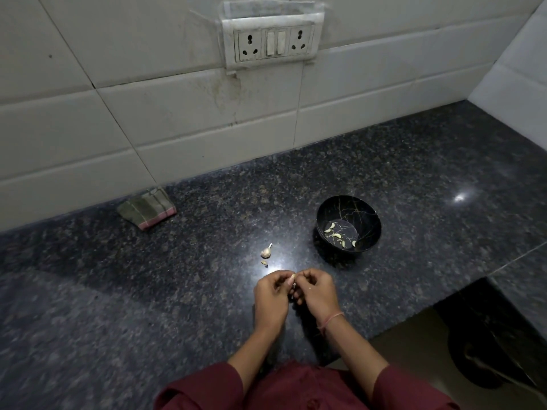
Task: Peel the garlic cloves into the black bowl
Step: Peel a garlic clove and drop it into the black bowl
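Note:
My left hand [270,294] and my right hand [318,291] meet above the dark granite counter [148,291], fingers curled. Between their fingertips they pinch a pale garlic clove [292,277], mostly hidden by the fingers. A black bowl [370,214] with thin gold lines stands to the right and farther back, holding several peeled cloves [337,233]. The rest of a small garlic bulb [266,252] lies on the counter just beyond my left hand, with bits of skin [264,263] beside it.
A folded green cloth with a pink edge [148,210] lies at the back left against the white tiled wall. A socket and switch plate [273,42] is on the wall above. The counter steps back at the right front, over a dark opening [488,335].

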